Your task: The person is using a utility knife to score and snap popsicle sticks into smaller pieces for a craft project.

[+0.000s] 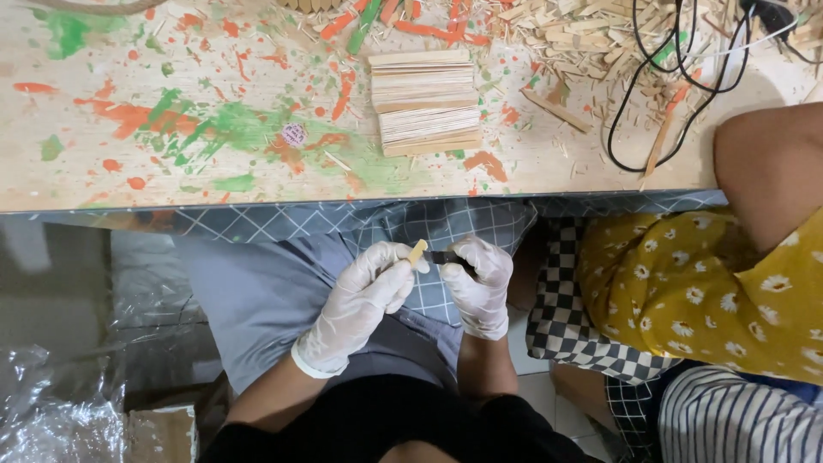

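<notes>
Gloved hands, left (360,300) pinching a small wooden stick (417,252), right (480,287) gripping a dark blade (447,256) whose edge could slip and nick the glove.

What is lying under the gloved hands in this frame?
Beneath the left hand and right hand lies a checked blue cloth over the lap, beside grey trousers. The hands cover the cloth directly below; the floor there is hidden.

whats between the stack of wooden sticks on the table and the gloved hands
In the head view, paint-splattered tabletop and its edge, then checked cloth, lie between the stick stack and the left hand and right hand.
</notes>
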